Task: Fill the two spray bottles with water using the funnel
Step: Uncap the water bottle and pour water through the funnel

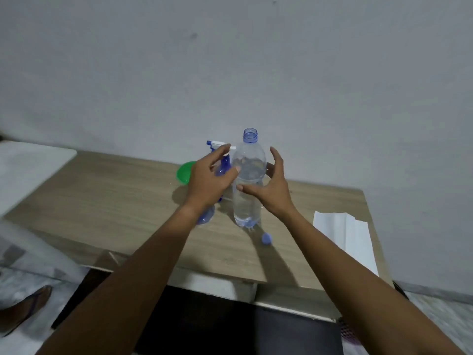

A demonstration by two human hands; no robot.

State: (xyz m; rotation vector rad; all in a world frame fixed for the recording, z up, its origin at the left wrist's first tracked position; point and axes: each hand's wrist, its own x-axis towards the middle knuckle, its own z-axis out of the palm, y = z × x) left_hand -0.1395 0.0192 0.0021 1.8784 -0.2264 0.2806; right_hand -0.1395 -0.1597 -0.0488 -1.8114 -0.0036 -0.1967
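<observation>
A tall clear water bottle (247, 180) stands uncapped in the middle of the wooden table (115, 201), partly full of water. Its blue cap (266, 238) lies on the table just in front of it. Behind and left of it stands a blue spray bottle (222, 165) with a white and blue trigger head, mostly hidden by my left hand (208, 179). A green funnel (184, 172) sits further left behind that hand. My left hand hovers open in front of the spray bottle. My right hand (271, 188) is open beside the water bottle, thumb near its side. Only one spray bottle shows.
A folded white paper towel (348, 237) lies at the table's right side. A grey wall rises right behind the table. A white surface (28, 170) adjoins the table at the left. A foot in a sandal (25, 306) rests on the floor at the lower left.
</observation>
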